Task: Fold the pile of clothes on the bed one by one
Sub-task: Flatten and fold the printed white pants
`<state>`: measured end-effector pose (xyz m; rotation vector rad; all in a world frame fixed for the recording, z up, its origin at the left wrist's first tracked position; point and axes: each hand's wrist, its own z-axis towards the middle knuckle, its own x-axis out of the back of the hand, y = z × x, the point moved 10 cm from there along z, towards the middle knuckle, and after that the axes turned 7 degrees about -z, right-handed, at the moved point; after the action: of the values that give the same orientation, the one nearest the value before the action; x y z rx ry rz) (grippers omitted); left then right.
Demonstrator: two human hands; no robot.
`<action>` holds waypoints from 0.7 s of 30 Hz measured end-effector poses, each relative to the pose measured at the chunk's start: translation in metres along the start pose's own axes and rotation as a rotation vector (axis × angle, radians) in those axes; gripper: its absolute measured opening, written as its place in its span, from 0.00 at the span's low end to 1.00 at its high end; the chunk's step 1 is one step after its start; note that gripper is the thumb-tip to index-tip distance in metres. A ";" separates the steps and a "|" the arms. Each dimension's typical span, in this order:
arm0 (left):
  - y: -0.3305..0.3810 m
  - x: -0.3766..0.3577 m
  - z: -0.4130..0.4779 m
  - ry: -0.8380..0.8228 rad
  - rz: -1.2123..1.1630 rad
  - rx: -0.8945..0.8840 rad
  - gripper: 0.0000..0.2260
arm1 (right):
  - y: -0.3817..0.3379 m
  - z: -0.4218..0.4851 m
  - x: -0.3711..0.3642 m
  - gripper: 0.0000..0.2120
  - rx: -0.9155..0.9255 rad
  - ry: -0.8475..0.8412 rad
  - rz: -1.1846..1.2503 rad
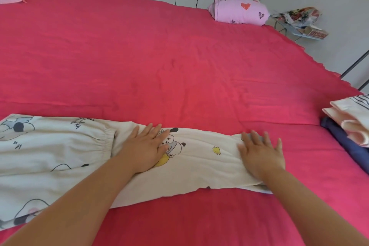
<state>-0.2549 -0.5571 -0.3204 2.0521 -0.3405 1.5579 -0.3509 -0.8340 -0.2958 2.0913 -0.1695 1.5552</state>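
I see cream cartoon-print trousers (199, 165) lying flat along the near edge of the bed (179, 66). My left hand (143, 149) presses their middle, fingers straight; my right hand (261, 153) presses their right end, fingers spread. At the right edge sit folded clothes (347, 125).

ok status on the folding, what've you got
Left grip and right grip both flat, pressing the cream cartoon-print garment. Garment laid out long on the pink bedspread. Nothing in the way; folded stack off right.
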 end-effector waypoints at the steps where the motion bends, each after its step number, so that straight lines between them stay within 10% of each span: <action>1: 0.003 0.005 -0.002 0.022 0.006 0.006 0.27 | 0.004 -0.003 0.009 0.25 -0.038 0.010 -0.009; 7: 0.030 0.002 -0.040 0.143 -0.079 -0.019 0.48 | -0.106 -0.065 0.036 0.39 0.407 0.248 0.246; 10: 0.023 -0.017 -0.043 0.103 -0.084 -0.006 0.50 | -0.069 -0.063 -0.008 0.44 0.246 0.132 0.235; 14: 0.030 -0.009 -0.042 0.082 -0.073 -0.004 0.49 | 0.000 -0.057 -0.016 0.24 0.040 0.156 0.216; 21: 0.047 -0.019 -0.051 0.065 -0.049 0.005 0.49 | 0.053 -0.063 -0.022 0.26 -0.352 0.057 0.686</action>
<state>-0.3255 -0.5705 -0.3163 1.9934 -0.2597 1.5937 -0.4331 -0.8540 -0.2857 1.7874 -1.1497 1.7773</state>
